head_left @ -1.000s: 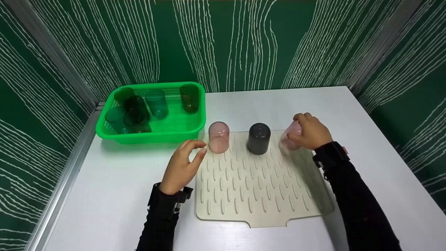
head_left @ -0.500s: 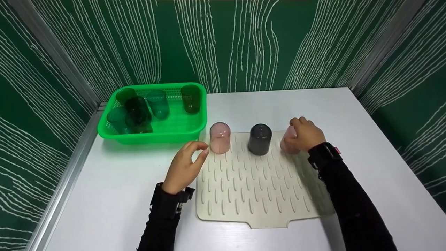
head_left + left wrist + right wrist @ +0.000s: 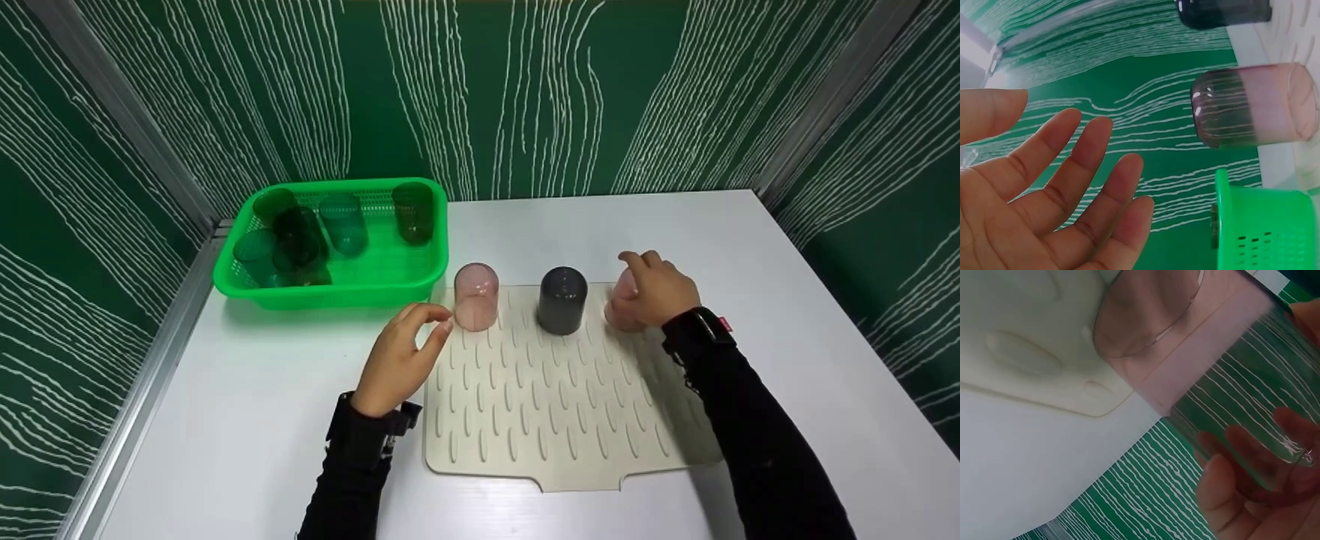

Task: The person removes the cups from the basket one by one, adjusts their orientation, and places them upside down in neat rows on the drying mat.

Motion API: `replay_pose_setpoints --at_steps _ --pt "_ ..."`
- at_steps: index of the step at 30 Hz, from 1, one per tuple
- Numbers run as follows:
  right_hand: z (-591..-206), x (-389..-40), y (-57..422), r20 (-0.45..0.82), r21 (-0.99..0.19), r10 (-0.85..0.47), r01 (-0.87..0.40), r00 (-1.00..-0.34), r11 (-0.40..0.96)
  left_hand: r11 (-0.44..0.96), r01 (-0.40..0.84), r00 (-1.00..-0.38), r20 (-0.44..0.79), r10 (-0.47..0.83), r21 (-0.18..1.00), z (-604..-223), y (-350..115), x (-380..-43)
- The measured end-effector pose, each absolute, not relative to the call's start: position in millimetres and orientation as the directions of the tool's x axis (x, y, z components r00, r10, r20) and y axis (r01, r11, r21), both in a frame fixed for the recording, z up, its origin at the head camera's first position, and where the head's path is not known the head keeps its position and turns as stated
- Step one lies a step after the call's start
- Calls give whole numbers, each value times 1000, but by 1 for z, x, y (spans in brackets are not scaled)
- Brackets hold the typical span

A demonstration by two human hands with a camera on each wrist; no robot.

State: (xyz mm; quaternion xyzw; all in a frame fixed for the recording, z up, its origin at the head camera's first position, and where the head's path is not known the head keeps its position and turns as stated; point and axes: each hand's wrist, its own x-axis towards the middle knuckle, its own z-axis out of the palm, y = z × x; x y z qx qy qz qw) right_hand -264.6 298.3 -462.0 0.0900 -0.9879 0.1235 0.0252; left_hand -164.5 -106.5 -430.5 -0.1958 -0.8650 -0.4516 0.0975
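The right-hand pink cup (image 3: pixel 1207 371) is stood mouth-down on the ridged mat (image 3: pixel 555 446), presumably why its upturned base is encircled by the curled fingers of the right hand (image 3: pixel 663 292); how firmly cannot be told. Near another pink cup (image 3: pixel 476 298), the left hand (image 3: pixel 395 366) is held empty, fingers apart.

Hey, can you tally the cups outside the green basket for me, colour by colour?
Pink: 2, the middle-left pink cup and the far-right pink cup at the right hand
Dark grey: 1, the dark grey cup
Total: 3
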Motion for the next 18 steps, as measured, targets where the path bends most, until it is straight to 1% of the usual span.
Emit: replay_pose_setpoints --at_steps 5,13,18 --pt "-461 -261 300 94 -248 -179 -197 -979 948 510 435 -901 352 255 742 -430 -106 -163" --pt "-455 -257 299 93 -222 -180 -197 -979 955 506 428 -904 346 252 749 -428 -106 -163" --pt "-444 -251 296 137 -223 -178 -205 -974 953 510 422 -907 343 246 749 -427 -107 -162"
